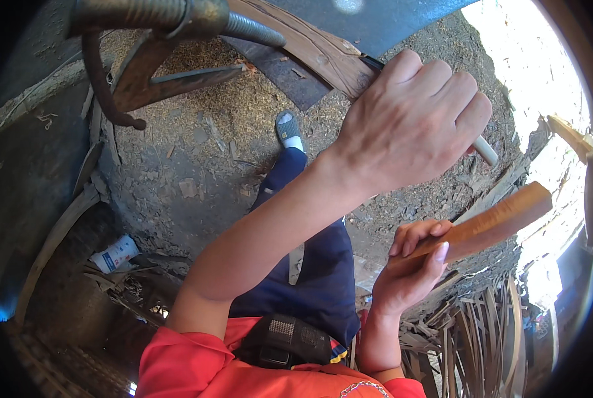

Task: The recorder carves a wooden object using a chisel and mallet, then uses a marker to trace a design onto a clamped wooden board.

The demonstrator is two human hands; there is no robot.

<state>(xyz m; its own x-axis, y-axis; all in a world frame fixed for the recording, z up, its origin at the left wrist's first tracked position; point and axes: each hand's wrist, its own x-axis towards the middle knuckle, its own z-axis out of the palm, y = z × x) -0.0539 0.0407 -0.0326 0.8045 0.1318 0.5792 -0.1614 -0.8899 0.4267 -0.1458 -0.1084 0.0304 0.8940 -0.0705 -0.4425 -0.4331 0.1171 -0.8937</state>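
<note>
My left hand (416, 123) is closed in a fist round what looks like a chisel. Its pale round handle (486, 151) sticks out past the little finger, and its dark end (372, 62) meets a brown wooden board (309, 38). Dark curved lines run along that board. Lower down, my right hand (412, 268) grips one end of a flat reddish-brown wooden block (495, 222), thumb on one side and fingers on the other. The block points up to the right, apart from the chisel handle. Most of the chisel is hidden inside my left fist.
A rusty metal screw clamp (170, 20) reaches in at the upper left, its threaded end by the board. A blue surface (389, 23) lies beyond. Sawdust and chips cover the ground (197, 152). Wood strips (482, 338) are piled at lower right; a white container (116, 254) lies at left.
</note>
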